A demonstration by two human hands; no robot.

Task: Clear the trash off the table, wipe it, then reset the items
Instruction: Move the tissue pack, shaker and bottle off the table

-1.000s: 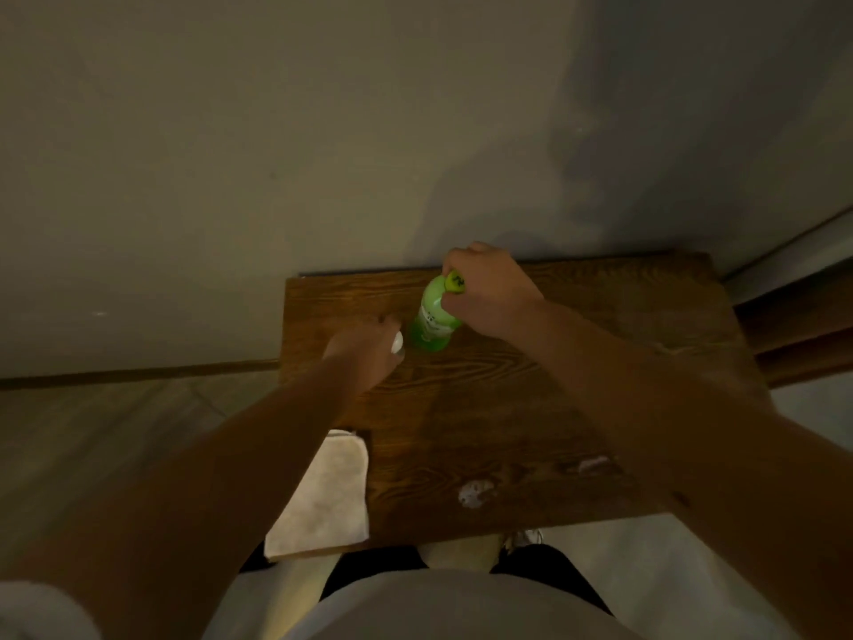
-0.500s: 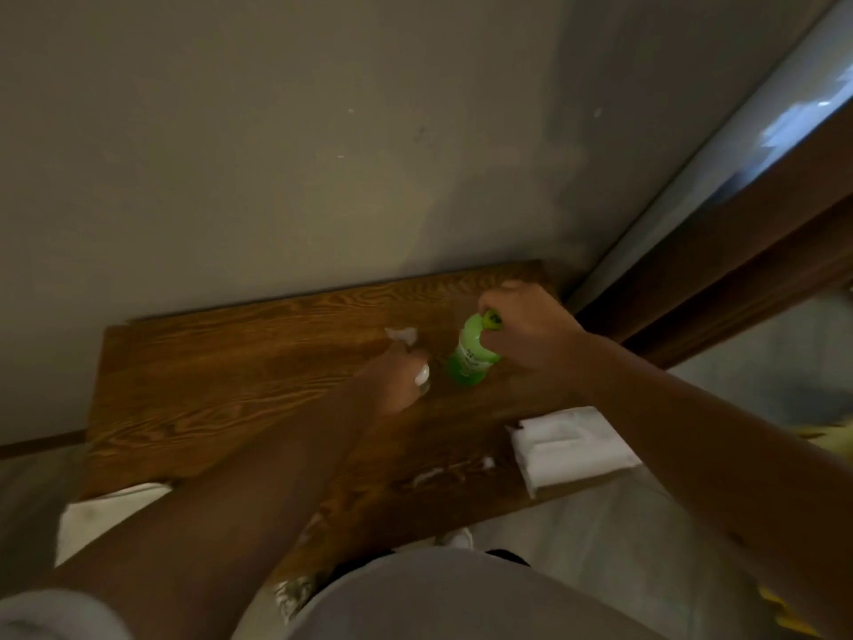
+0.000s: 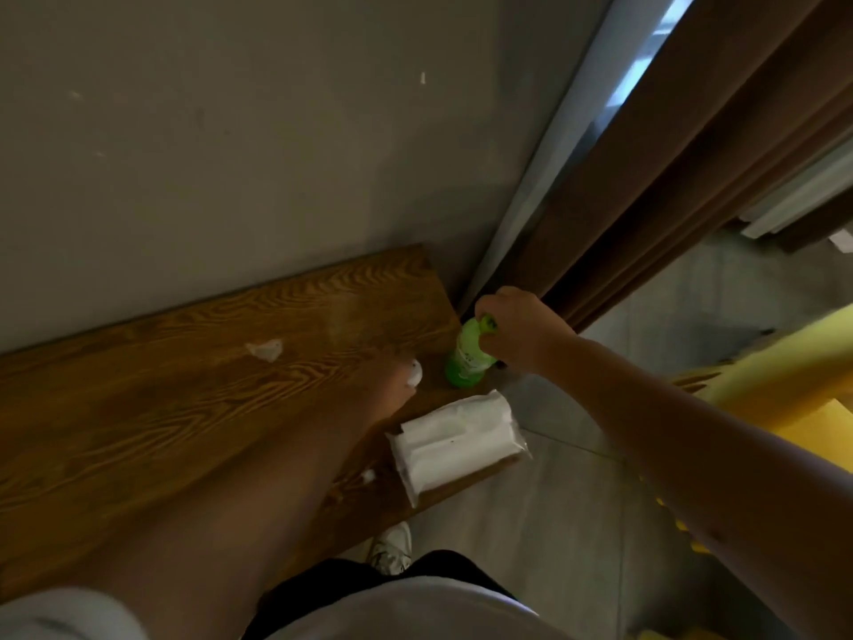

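Observation:
My right hand (image 3: 519,330) grips the top of a green plastic bottle (image 3: 466,362) at the right end of the wooden table (image 3: 138,408). My left hand (image 3: 392,385) is closed around a small white scrap of paper (image 3: 413,374) just left of the bottle. A crumpled white scrap (image 3: 265,349) lies on the tabletop farther left. A pack of white wipes (image 3: 454,438) rests at the table's near right corner, partly over the edge. A tiny white bit (image 3: 368,475) lies beside the pack.
A grey wall (image 3: 231,154) backs the table. A brown curtain (image 3: 669,177) hangs at the right beside a window frame. Grey floor tiles (image 3: 554,524) lie to the right, with a yellow object (image 3: 784,385) at the far right. My shoe (image 3: 392,547) shows below the table edge.
The view has swung right. My right hand carried the green bottle toward the table's right end, and my left hand followed with the white scrap. The wipes pack came into view.

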